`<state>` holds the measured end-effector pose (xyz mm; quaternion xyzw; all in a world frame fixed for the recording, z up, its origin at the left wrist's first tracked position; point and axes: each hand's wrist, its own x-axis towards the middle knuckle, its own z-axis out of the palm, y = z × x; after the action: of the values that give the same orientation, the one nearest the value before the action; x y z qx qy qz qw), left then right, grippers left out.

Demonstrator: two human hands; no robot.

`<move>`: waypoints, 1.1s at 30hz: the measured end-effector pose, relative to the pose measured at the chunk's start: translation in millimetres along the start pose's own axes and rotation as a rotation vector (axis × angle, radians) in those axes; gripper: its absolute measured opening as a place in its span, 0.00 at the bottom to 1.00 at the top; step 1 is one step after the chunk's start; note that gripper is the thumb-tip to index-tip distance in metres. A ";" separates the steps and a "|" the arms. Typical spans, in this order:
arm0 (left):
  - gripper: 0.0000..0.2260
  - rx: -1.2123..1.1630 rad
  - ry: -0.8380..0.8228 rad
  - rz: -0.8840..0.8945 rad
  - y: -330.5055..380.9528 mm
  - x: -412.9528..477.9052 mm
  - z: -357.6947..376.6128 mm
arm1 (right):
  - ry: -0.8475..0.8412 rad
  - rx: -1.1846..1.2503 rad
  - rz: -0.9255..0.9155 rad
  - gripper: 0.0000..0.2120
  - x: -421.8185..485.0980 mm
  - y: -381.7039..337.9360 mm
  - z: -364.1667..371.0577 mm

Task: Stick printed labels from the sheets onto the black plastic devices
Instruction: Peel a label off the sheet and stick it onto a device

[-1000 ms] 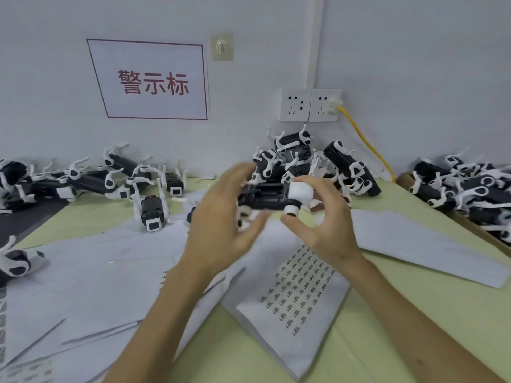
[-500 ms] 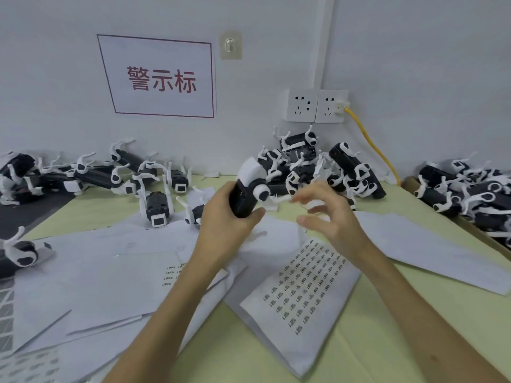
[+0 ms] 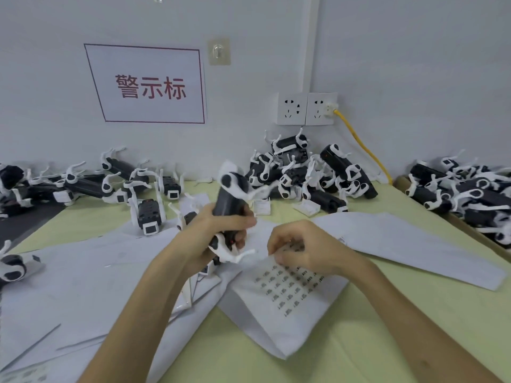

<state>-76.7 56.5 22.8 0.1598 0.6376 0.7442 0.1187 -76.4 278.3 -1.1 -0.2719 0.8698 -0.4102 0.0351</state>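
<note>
Black device (image 3: 228, 200): centre, raised above counter (image 3: 331, 366), gripped by left hand (image 3: 218, 230). Right hand (image 3: 301, 251): fingers curled on label sheet (image 3: 284, 299), apparently pinching label. Peel slowly; steady device; align before pressing.

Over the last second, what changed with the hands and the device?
The device passed from the right hand to the left hand, which now grips it nearly upright. The right hand let go, dropped to the label sheet and pinches at it. The device piles stayed put.
</note>
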 end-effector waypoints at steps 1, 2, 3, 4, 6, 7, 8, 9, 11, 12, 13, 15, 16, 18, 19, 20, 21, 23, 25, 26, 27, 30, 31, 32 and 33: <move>0.10 0.094 0.001 -0.037 -1.2 0.6 1.9 | 0.064 0.039 -0.036 0.13 -0.5 -1.1 -1.6; 0.12 0.172 0.004 -0.062 -2.7 1.4 3.0 | 0.116 0.084 -0.065 0.14 -0.9 -2.2 -2.7; 0.14 0.233 0.007 -0.080 -4.7 2.2 4.1 | 0.149 0.139 -0.086 0.15 -1.8 -2.8 -3.1; 0.15 0.289 0.004 -0.092 -6.4 2.6 5.1 | 0.167 0.193 -0.103 0.15 -2.5 -3.3 -2.6; 0.19 0.373 -0.009 -0.100 -8.9 2.6 6.6 | 0.190 0.246 -0.131 0.14 -2.5 -2.8 -0.4; 0.20 0.381 -0.008 -0.100 -10.0 2.6 6.6 | 0.199 0.254 -0.143 0.14 -1.9 -1.9 0.6; 0.20 0.373 -0.003 -0.102 -11.1 2.9 6.3 | 0.207 0.262 -0.155 0.12 -1.3 -1.2 0.9; 0.17 0.363 0.004 -0.106 -12.4 3.5 6.1 | 0.213 0.270 -0.167 0.11 -0.9 -0.5 0.6; 0.10 0.334 0.015 -0.111 -15.6 4.8 7.1 | 0.219 0.276 -0.185 0.08 -0.2 0.4 -1.3; 0.08 0.314 0.014 -0.107 -16.6 4.8 8.7 | 0.222 0.275 -0.189 0.06 0.0 0.5 -2.6; 0.08 0.295 0.008 -0.099 -18.1 5.3 10.5 | 0.224 0.271 -0.194 0.06 0.2 0.6 -4.2; 0.10 0.268 0.001 -0.088 -21.3 6.6 14.0 | 0.227 0.266 -0.204 0.05 0.1 1.0 -7.1; 0.10 0.253 0.009 -0.083 -22.6 6.8 16.1 | 0.228 0.264 -0.205 0.06 -0.2 1.1 -8.2; 0.11 0.214 0.037 -0.063 -25.7 7.0 21.3 | 0.223 0.264 -0.205 0.06 -0.6 2.1 -9.2; 0.12 0.195 0.048 -0.054 -27.5 7.2 23.9 | 0.220 0.266 -0.203 0.06 -0.6 2.4 -9.2; 0.13 0.173 0.055 -0.048 -29.2 7.2 26.4 | 0.218 0.269 -0.198 0.06 -0.6 2.6 -9.1; 0.13 0.153 0.058 -0.043 -30.3 7.3 28.3 | 0.219 0.272 -0.191 0.06 -0.6 2.4 -9.0; 0.13 0.138 0.057 -0.039 -30.8 6.9 30.5 | 0.230 0.262 -0.180 0.06 -0.6 1.6 -9.3; 0.14 0.146 0.065 -0.036 -30.7 6.8 30.9 | 0.239 0.233 -0.168 0.06 -1.3 -0.4 -10.1; 0.14 0.151 0.074 -0.034 -30.9 6.9 31.1 | 0.243 0.216 -0.166 0.06 -1.8 -0.8 -10.6; 0.14 0.152 0.087 -0.031 -31.1 7.0 32.0 | 0.249 0.199 -0.165 0.06 -1.9 -0.8 -11.1; 0.14 0.146 0.138 -0.017 -32.5 6.9 35.6 | 0.306 0.093 -0.193 0.03 -3.2 -2.6 -12.4; 0.15 0.143 0.157 -0.009 -33.1 7.2 36.7 | 0.332 0.019 -0.225 0.03 -3.8 -3.6 -12.3; 0.16 0.140 0.175 -0.001 -33.5 7.2 37.6 | 0.361 -0.067 -0.265 0.03 -4.4 -4.3 -11.9; 0.16 0.134 0.189 0.008 -34.0 7.6 38.6 | 0.394 -0.143 -0.302 0.05 -5.3 -5.0 -11.5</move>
<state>-69.6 100.0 -4.9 0.0990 0.6935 0.7122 0.0441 -72.9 286.4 9.3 -0.3155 0.8361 -0.3935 -0.2160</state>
